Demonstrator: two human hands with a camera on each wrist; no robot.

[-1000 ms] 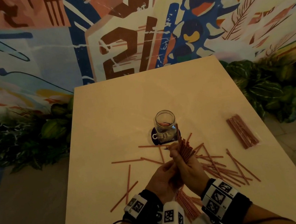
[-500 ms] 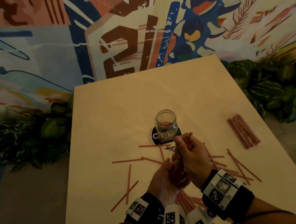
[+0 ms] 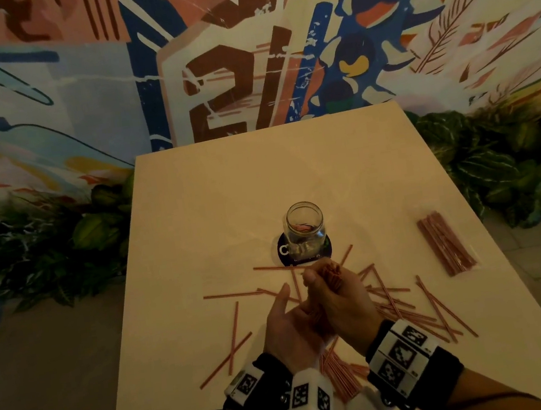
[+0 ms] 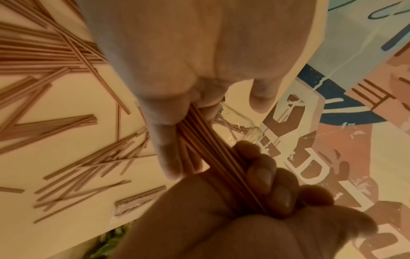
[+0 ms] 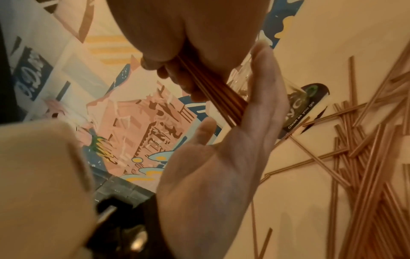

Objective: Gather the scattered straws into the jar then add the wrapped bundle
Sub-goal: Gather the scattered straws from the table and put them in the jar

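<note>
A clear glass jar (image 3: 306, 231) stands on a dark coaster (image 3: 282, 251) mid-table, and reddish streaks show through its glass. Just in front of it my right hand (image 3: 336, 296) grips a bunch of red-brown straws (image 3: 332, 272), tips pointing toward the jar. In the right wrist view my left hand (image 5: 255, 113) is flat with straight fingers against the lower part of the bunch (image 5: 213, 94). In the left wrist view the right hand's fingers (image 4: 266, 175) curl round the straws (image 4: 213, 143). The wrapped bundle (image 3: 446, 243) lies at the table's right side.
Loose straws lie scattered left of my hands (image 3: 233, 340), to the right (image 3: 413, 310) and near the front edge (image 3: 339, 371). The pale table (image 3: 258, 178) is bare behind the jar. Leafy plants (image 3: 498, 168) flank it, and a painted wall stands behind.
My right hand has carried the bunch forward toward the jar, and the fanned tips have drawn together. My left hand has let go of the bunch and straightened its fingers.
</note>
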